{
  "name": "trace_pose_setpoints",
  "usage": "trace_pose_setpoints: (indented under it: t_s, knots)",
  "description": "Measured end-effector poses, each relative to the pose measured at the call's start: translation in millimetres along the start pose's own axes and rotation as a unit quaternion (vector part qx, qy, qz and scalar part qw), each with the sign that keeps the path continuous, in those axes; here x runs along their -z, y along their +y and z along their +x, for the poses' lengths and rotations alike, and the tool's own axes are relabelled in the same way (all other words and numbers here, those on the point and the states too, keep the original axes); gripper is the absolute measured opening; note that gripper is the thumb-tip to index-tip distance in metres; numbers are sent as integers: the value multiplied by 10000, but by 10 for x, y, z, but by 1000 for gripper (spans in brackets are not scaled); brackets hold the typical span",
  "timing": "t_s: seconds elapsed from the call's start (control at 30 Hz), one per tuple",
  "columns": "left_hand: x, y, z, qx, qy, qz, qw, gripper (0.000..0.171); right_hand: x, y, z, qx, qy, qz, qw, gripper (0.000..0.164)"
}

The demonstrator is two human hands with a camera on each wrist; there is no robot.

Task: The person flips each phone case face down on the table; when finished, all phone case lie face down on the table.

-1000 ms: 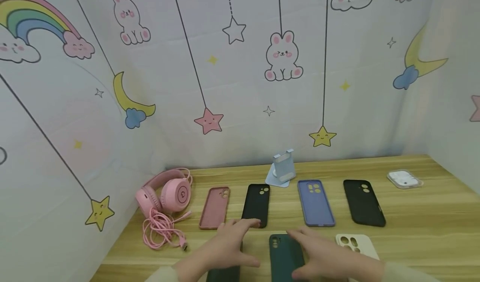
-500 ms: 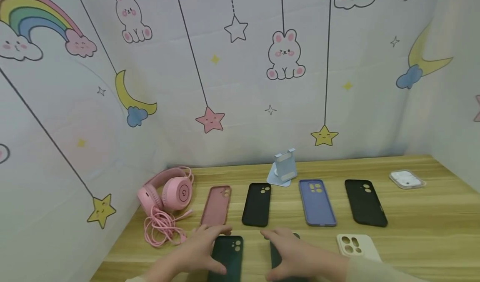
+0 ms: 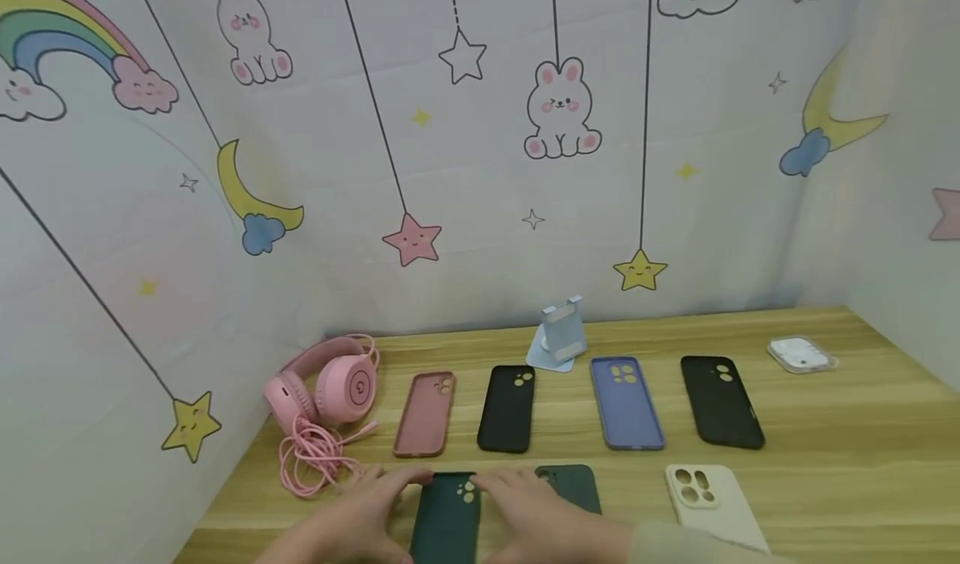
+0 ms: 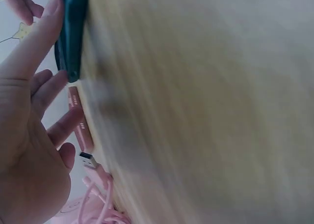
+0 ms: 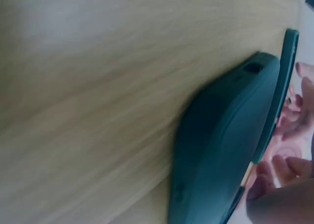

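A dark green phone case [image 3: 446, 518] lies at the front of the table between my two hands. My left hand [image 3: 352, 518] is at its left edge, fingers spread and curved; in the left wrist view the thumb [image 4: 51, 13] overlaps the case's side and a fingertip is right at its corner. From the other side my right hand [image 3: 543, 518] reaches in, index fingertip at the top right corner. A second green phone case [image 3: 577, 485] is partly hidden behind the right hand and looms large in the right wrist view [image 5: 225, 135].
Behind are a pink case [image 3: 424, 414], a black case [image 3: 507, 408], a purple case [image 3: 627, 404] and another black case [image 3: 722, 401]. A cream case [image 3: 716, 501] lies right. Pink headphones [image 3: 322, 385], a phone stand [image 3: 561, 335] and boxed earphones [image 3: 800, 354] stand farther back.
My right hand has moved left, from over the second green case to the right edge of the first. My left hand has drawn to that case's left edge. The cases stay in place.
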State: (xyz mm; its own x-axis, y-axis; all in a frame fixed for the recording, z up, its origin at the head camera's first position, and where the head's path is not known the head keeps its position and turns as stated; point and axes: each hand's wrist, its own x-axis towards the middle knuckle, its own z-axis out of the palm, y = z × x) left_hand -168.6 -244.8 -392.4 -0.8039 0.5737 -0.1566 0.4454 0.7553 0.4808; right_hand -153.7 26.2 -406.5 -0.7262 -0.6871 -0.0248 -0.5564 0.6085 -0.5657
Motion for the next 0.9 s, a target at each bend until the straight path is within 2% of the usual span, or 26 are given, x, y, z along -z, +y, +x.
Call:
trace_pose_setpoints:
  t_s: [0.1, 0.27, 0.37, 0.6, 0.77, 0.9]
  knots:
    - [-17, -49, -15, -125, -7, -66, 9999, 94, -50, -48, 56, -83, -24, -201, 9998, 82]
    - [-35, -75, -56, -378, 214, 3, 9991, 95, -142, -69, 124, 58, 98, -680, 9976, 83]
    - [-43, -102, -91, -392, 327, 119, 9986, 96, -183, -40, 150, 54, 111, -844, 9964, 85]
    - [-59, -158, -137, -306, 250, 213, 9990, 92, -198, -22, 161, -5, 31, -755, 9971, 91]
    - [-48, -128, -147, -349, 233, -39, 9991, 89, -157, -38, 143, -48, 5, -703, 9975, 94]
    - [-22, -79, -150, -248, 260, -240, 9991, 90, -125, -49, 120, -49, -85, -421, 9991, 99]
